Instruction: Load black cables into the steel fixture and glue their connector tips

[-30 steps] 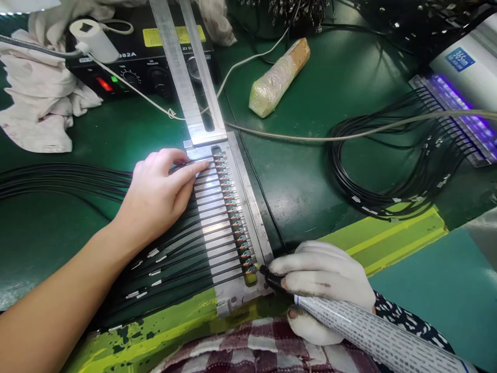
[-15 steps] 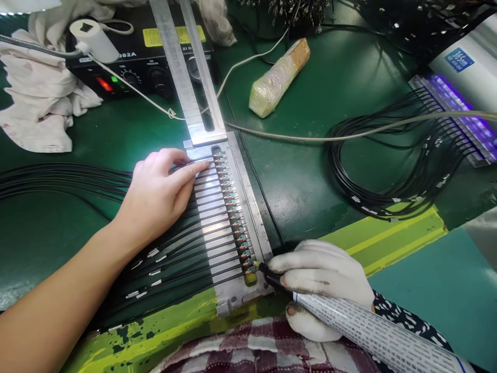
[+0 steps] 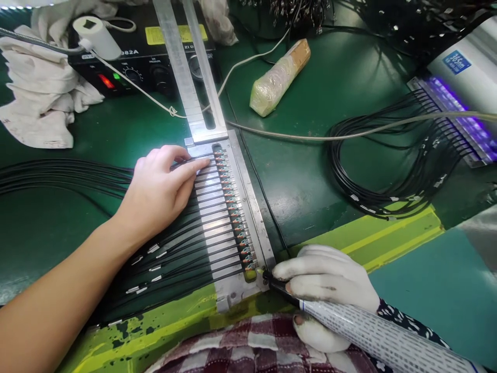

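My bare left hand rests over the upper part of a long metal fixture. Its index finger lies stretched out on the cables, and the thumb is partly tucked beneath. Black cables run across the fixture side by side, their stripped, coloured wire ends lined up over a slot. My right hand, in a stained white glove with bare fingertips, is closed round a dispensing pen with a printed white barrel and black nose. The pen's thin yellowish tip points at the fixture beside the nearest wire end.
A black control box with dials stands at the back left, near crumpled white cloths. A wrapped block lies behind. At right, coiled black cables lead to a purple-lit lamp unit. A clear hose crosses the table.
My right hand and the pen have shifted slightly down and right, so the tip has drawn away from the nearest wire end. My left hand keeps its place on the fixture.
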Demonstrator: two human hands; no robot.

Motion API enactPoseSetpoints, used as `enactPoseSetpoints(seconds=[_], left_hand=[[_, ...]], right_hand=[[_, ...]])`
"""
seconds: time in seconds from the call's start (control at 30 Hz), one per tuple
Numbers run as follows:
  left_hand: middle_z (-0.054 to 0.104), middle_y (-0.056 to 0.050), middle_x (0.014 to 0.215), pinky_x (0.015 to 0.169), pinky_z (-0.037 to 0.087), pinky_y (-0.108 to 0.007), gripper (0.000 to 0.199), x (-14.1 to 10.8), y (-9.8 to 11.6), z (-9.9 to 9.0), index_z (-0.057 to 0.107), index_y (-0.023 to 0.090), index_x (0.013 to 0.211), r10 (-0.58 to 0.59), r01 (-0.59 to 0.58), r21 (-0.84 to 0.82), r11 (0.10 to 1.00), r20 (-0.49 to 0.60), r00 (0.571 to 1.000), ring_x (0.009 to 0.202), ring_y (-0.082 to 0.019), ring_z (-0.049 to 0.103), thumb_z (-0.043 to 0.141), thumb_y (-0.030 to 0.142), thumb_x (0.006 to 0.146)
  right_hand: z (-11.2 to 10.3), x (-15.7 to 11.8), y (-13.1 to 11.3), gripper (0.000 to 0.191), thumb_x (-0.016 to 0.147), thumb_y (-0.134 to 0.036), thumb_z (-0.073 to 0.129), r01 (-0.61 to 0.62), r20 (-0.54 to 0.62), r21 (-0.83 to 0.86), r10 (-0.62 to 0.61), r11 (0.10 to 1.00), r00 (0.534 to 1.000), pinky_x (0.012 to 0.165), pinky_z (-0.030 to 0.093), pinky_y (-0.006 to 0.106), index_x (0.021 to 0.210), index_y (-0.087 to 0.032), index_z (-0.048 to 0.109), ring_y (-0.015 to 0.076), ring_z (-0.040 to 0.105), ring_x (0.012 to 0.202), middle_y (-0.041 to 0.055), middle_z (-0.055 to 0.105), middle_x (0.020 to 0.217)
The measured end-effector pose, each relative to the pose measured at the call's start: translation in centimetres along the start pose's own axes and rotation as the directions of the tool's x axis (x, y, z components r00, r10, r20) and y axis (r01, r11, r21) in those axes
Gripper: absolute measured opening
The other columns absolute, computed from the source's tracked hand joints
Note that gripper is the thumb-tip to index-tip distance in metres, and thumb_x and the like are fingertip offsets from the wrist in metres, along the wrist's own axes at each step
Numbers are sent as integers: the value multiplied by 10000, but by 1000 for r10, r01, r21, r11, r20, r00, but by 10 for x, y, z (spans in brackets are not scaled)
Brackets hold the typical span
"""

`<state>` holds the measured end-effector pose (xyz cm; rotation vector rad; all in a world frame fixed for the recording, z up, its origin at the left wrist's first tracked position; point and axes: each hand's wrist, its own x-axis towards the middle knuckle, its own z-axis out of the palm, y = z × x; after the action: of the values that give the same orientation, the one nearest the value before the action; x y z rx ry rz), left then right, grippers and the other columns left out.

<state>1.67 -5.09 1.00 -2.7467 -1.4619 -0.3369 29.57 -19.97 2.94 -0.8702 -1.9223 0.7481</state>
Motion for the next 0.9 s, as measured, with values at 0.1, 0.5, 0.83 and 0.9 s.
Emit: enactPoseSetpoints(seconds=[0.1, 0.5, 0.83, 0.9], left_hand=[[581, -135, 1149, 814, 501, -513, 377, 1, 0, 0, 626, 245, 1245, 4, -4, 8, 1000, -4, 1000, 1005, -308, 577, 344, 314, 1004], [568, -119, 1175, 824, 491, -512, 373, -1, -1, 0, 603, 286, 1267, 3, -3, 6, 1000, 1, 1000, 1020, -310, 567, 345, 316, 998], [563, -113, 1182, 841, 484, -497, 368, -2, -2, 0, 596, 297, 1268, -4, 4, 0, 1000, 12, 1000, 1036, -304, 564, 351, 310, 994], [565, -116, 1175, 834, 487, -497, 365, -2, -2, 0, 602, 284, 1262, -1, 1, 2, 1000, 6, 1000, 1028, -304, 567, 355, 311, 994]], right_hand=[[0, 0, 2, 130, 868, -238, 579, 11, 24, 2, -11, 1000, 1000, 621, 511, 313, 899, -135, 652, 165, 710, 754, 95, 751, 951], [2, 1, 3, 129, 866, -246, 577, 9, 17, -13, -9, 1000, 1000, 622, 537, 319, 921, -153, 647, 172, 711, 750, 86, 753, 956], [0, -3, 2, 125, 855, -239, 562, 8, 19, 9, -8, 1000, 1000, 603, 508, 316, 919, -161, 636, 165, 694, 720, 76, 751, 945], [0, -4, 2, 126, 850, -235, 557, 14, 17, 4, -14, 1000, 1000, 600, 508, 314, 922, -166, 634, 164, 692, 715, 74, 751, 946]])
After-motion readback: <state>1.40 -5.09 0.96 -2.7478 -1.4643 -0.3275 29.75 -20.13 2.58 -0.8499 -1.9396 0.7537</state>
